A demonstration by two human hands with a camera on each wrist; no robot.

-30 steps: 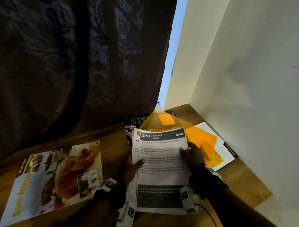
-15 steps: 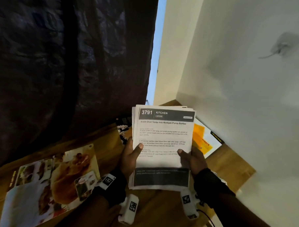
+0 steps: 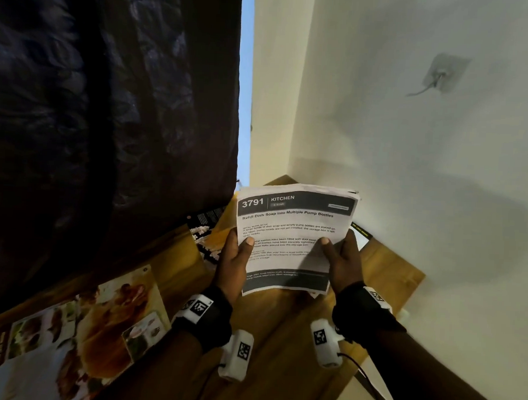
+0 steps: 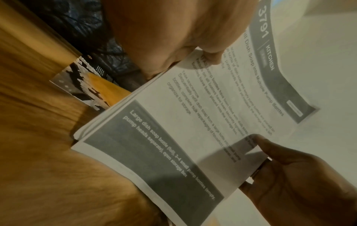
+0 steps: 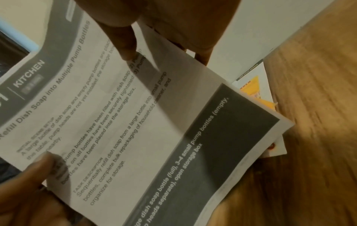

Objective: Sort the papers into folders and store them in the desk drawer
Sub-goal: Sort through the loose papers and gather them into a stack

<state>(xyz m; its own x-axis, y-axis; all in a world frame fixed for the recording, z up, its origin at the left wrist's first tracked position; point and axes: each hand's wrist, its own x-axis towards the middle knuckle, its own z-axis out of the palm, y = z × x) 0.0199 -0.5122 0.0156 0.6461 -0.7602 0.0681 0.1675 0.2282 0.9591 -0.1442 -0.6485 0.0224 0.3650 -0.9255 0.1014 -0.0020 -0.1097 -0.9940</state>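
A stack of white printed papers [image 3: 288, 237] with a dark header reading "3791 KITCHEN" is held up above the wooden desk [image 3: 284, 336]. My left hand [image 3: 237, 254] grips its left edge, thumb on the top sheet. My right hand [image 3: 339, 257] grips the right edge the same way. The left wrist view shows the papers [image 4: 193, 122] as several sheets thick, with my left hand [image 4: 193, 50] above and right hand [image 4: 289, 175] below. In the right wrist view the papers [image 5: 135, 122] fill the frame. An orange folder [image 3: 222, 232] lies on the desk behind the papers, mostly hidden.
A food magazine [image 3: 78, 340] lies on the desk at the left. A dark booklet [image 3: 207, 227] rests near the black plastic sheet [image 3: 109, 117]. A white and yellow leaflet [image 5: 257, 90] lies by the white wall [image 3: 410, 145] on the right.
Both hands lifted the paper stack off the orange folder and raised it toward the head camera, tilting it more upright. The view has turned upward.
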